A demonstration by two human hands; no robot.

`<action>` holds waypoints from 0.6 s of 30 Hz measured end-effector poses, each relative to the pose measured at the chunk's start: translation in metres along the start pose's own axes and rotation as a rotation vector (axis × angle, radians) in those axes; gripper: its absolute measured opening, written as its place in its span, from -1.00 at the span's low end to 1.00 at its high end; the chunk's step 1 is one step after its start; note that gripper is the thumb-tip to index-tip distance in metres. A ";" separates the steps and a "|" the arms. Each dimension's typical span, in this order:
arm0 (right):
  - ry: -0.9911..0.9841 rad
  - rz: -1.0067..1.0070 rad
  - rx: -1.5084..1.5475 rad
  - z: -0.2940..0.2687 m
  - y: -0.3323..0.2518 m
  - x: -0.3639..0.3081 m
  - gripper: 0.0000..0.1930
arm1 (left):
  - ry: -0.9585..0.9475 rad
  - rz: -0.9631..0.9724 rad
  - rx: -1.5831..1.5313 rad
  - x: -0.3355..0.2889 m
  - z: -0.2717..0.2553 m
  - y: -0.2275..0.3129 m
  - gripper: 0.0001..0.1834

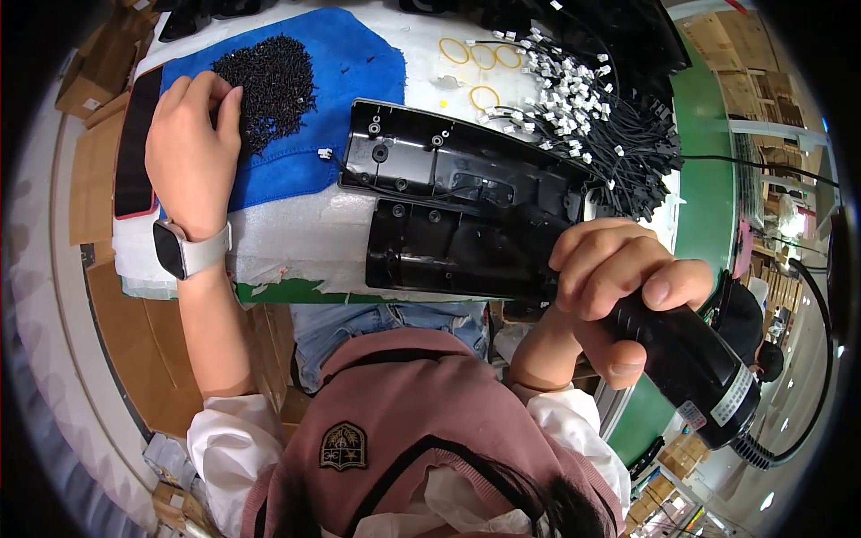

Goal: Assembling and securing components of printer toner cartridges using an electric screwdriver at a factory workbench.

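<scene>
**Two hands, a pile of screws and a black tool**

The left hand [191, 152] lies on the blue cloth [345, 67] with its fingers bent, their tips in the pile of small black screws [272, 85]; whether it has picked any up cannot be told; a watch [178, 251] sits on that wrist. The right hand [619, 296] is closed tight around a black power screwdriver [695, 372]; the tool sits at the right end of the long black plastic part [457, 211], which lies on the white table cover [296, 238]. A heap of black wires with white plugs [596, 112] lies behind the part; yellow rubber rings [484, 56] lie near them.
</scene>
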State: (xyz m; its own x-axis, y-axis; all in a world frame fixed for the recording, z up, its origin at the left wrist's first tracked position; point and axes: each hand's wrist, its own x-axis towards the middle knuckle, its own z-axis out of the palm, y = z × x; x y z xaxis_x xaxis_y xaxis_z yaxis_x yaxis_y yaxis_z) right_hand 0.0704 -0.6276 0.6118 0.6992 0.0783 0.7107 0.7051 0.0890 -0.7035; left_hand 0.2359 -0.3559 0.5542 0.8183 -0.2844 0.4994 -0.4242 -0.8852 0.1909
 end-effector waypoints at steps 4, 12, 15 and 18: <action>-0.025 -0.005 -0.083 -0.001 0.004 0.001 -0.51 | 0.036 -0.084 -0.093 0.001 0.000 0.006 -0.86; -0.141 0.045 -0.071 0.005 0.008 0.012 -0.61 | 0.100 -0.098 -0.133 -0.001 0.001 0.004 -0.86; -0.103 0.043 -0.122 0.008 0.010 0.012 -0.62 | 0.106 -0.085 -0.124 0.001 0.001 0.006 -0.87; -0.021 0.026 -0.121 0.015 0.015 0.011 -0.61 | 0.125 -0.027 -0.306 0.002 0.001 0.014 -0.90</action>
State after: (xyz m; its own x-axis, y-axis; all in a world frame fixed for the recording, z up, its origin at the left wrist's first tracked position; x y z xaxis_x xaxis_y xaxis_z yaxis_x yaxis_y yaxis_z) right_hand 0.0868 -0.6108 0.6094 0.7154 0.1003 0.6915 0.6970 -0.0334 -0.7163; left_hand 0.2319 -0.3689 0.5567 0.7849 -0.1984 0.5870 -0.5154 -0.7350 0.4406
